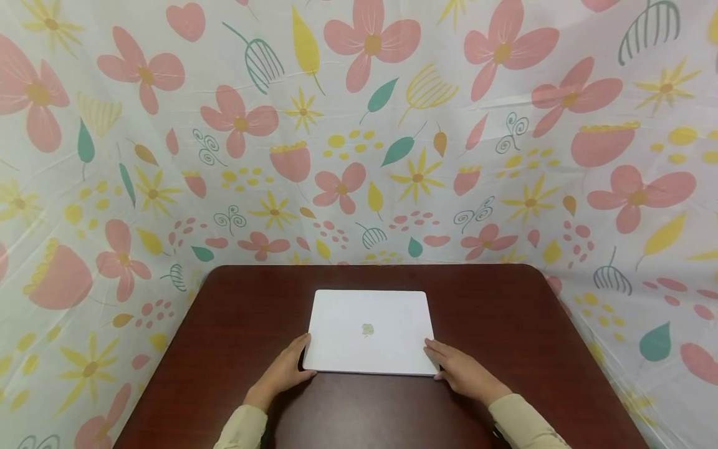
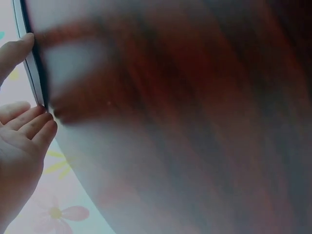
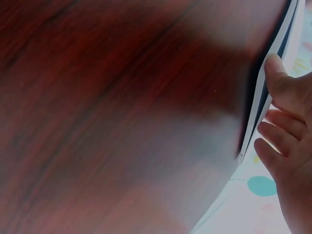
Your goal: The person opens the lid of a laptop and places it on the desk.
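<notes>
A closed silver laptop with an apple logo on its lid lies on the dark wooden table. My left hand grips the near left corner: the thumb is at the front edge and the fingers reach along the left side. At the near right corner my right hand holds the laptop, with its fingertips over the lid's edge and its thumb at the front. Close up in the right wrist view, the thumb touches the laptop's thin edge, where a dark line runs between two pale layers.
The reddish-brown table has rounded far corners. Behind it and on both sides hangs a white curtain printed with pink flowers, yellow suns and green leaves. Pale sleeves cover both forearms.
</notes>
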{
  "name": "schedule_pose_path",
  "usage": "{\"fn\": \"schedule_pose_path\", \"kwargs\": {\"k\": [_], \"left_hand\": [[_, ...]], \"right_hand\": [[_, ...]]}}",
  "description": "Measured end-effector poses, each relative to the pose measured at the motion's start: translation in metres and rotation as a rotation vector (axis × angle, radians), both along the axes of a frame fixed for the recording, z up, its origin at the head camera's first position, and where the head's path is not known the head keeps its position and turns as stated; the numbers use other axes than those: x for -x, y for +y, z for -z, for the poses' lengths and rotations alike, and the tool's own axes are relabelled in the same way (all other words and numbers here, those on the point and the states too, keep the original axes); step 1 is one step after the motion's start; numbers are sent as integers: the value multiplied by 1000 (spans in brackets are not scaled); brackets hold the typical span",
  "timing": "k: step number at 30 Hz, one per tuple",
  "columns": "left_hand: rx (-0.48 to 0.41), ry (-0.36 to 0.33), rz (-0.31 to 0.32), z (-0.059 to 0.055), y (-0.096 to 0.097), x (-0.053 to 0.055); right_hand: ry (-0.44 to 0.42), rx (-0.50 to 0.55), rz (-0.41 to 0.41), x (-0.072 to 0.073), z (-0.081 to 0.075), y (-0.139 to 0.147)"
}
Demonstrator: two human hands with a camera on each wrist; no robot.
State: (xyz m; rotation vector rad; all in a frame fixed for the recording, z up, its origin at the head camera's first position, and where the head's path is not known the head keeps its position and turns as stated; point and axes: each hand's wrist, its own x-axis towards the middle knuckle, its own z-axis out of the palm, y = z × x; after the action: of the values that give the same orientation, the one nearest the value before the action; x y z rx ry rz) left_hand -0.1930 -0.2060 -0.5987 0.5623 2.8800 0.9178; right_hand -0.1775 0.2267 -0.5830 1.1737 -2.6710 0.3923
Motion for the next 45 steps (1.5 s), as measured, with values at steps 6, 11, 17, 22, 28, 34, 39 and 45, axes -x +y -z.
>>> {"fn": "schedule_pose_path", "kwargs": {"k": [6, 11, 17, 22, 28, 34, 39, 45], "left_hand": [[-1, 4, -6, 1, 0, -1], [0, 0, -20, 2, 1, -2], [10, -33, -78, 4, 1, -3], [22, -57, -124, 6, -1, -2], [-14, -65, -113, 6, -4, -2], [-45, -63, -85, 5, -6, -1], [-58, -80, -81, 3, -7, -1], [-55, -83, -76, -1, -6, 0]], "right_hand": [[42, -31, 26, -3, 0, -2], [91, -46, 34, -6, 1, -3], [131, -48, 36, -7, 1, -3], [131, -65, 51, -7, 1, -2], [120, -68, 63, -8, 1, -2], [159, -29, 45, -7, 0, -2], [174, -13, 37, -7, 0, -1], [177, -41, 47, -6, -4, 1]]}}
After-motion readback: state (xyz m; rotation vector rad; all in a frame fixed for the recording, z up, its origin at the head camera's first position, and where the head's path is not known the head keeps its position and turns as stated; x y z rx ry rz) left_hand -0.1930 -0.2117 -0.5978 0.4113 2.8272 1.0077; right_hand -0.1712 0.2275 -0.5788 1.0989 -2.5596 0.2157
